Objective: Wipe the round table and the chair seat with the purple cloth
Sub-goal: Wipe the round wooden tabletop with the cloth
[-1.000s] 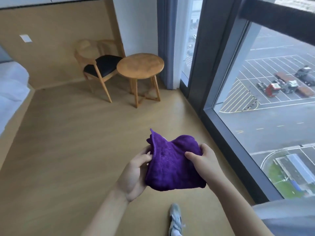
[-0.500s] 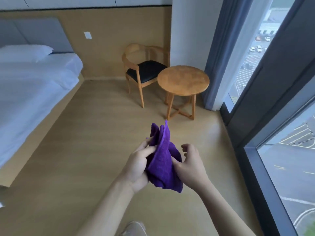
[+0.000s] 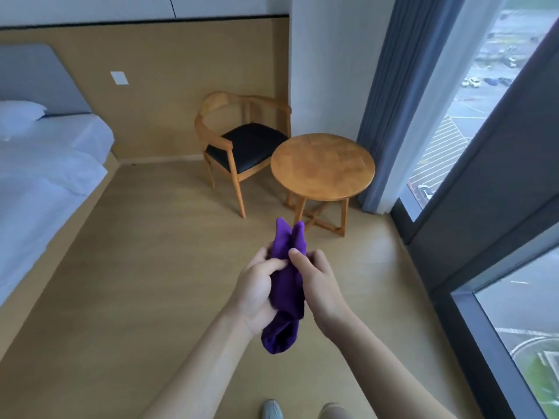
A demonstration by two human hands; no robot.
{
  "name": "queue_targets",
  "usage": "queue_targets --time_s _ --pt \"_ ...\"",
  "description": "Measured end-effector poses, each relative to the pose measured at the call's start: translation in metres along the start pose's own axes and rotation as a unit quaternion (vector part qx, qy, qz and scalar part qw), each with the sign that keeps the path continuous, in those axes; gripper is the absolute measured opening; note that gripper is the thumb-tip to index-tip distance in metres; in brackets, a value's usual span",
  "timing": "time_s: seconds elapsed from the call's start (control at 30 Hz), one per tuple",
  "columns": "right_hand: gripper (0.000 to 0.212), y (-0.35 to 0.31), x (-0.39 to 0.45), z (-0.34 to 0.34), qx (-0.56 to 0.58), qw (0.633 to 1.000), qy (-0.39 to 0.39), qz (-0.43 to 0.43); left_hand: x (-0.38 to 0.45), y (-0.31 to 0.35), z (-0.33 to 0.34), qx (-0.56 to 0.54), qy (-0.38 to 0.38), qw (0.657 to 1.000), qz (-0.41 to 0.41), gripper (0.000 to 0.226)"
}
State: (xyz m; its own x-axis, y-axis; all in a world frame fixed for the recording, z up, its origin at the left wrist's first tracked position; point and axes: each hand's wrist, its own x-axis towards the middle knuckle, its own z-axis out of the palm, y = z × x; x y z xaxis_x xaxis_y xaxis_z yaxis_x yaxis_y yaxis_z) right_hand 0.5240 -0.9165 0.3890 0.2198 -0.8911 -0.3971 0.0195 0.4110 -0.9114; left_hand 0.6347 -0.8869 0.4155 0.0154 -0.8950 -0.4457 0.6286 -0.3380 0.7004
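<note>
White bedding on a bed (image 3: 45, 164) is recorded at the left edge of the frame, with a grey headboard (image 3: 33, 77) at upper left. Right of it, at upper centre, a wooden armchair (image 3: 211, 137) with a black chair seat (image 3: 246, 146) is set against the panelled wall. Just beside it, right of centre, the round table (image 3: 322, 166) is noted, its wooden top bare. A grey curtain (image 3: 390, 101) and a tall window (image 3: 496, 122) are entered at the right edge.

The purple cloth (image 3: 286, 282) is held at lower centre, above the floor and well apart from both table and chair; nothing appears to have been wiped yet.

Risks, as judged: the cloth is bunched into a narrow roll, so only a thin strip would be pressed to the tabletop unless it is opened or folded flat. A loose tail hangs below the hands and could be dropped or dragged if one grip is released on the approach.

Left hand (image 3: 257, 285): extended forward, palm turned inward, fingers curled round the cloth's left side, thumb laid across the fabric. Right hand (image 3: 320, 282): mirrored on the right side, fingers wrapped behind the cloth, thumb pressed on its front, nearly meeting the left thumb. Two cloth ends stand up above both hands.
</note>
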Motion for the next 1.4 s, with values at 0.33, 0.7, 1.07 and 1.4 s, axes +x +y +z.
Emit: queue_targets --time_s 0.33,0.7,1.07,1.4 --pt "0.023 -0.053 0.166 -0.026 0.012 0.998 0.063 -0.021 0.172 0.086 -0.009 0.059 0.014 0.997 0.038 0.040" --pt "0.013 -0.140 0.366 -0.076 -0.005 0.996 0.070 -0.047 0.343 0.196 0.009 0.239 0.124 0.954 0.128 0.040" --pt "0.018 -0.171 0.533 -0.081 -0.009 0.988 0.154 -0.024 0.521 0.239 -0.007 0.299 0.188 0.931 0.091 0.048" --pt "0.029 -0.195 0.641 -0.105 0.005 0.969 0.247 -0.004 0.694 0.265 -0.006 0.342 0.080 0.936 -0.024 0.050"
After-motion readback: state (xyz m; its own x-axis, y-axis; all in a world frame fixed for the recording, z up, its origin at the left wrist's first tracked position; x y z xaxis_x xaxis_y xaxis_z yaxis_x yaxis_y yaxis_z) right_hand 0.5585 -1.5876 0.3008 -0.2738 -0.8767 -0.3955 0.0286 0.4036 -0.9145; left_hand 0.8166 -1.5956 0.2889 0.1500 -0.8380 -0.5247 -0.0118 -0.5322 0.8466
